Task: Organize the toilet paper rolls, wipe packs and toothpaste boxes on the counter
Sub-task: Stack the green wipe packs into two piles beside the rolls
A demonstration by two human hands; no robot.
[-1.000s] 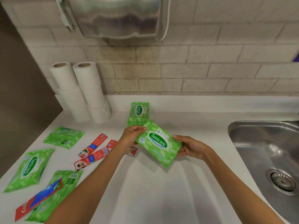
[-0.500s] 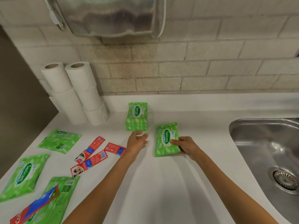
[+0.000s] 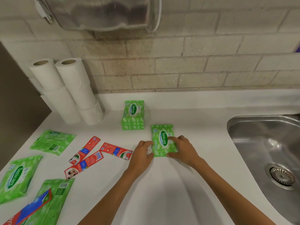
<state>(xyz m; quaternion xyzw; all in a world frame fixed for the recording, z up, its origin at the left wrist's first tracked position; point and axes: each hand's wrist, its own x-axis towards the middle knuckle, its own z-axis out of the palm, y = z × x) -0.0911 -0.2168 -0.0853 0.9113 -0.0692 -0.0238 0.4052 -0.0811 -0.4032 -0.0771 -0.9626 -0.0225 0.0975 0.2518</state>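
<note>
Green Sanicare wipe pack [image 3: 162, 140] lies flat on the white counter [image 3: 162, 192], just beside a stack of like packs [image 3: 133, 116] toward the back edge. Right hand [image 3: 181, 148] pinches its near right corner; left hand [image 3: 142, 153] touches its left edge with curled fingers, hold too blurred to tell.

Bright even light, soft shadows, wide-angle bowing, blurred edges
</note>
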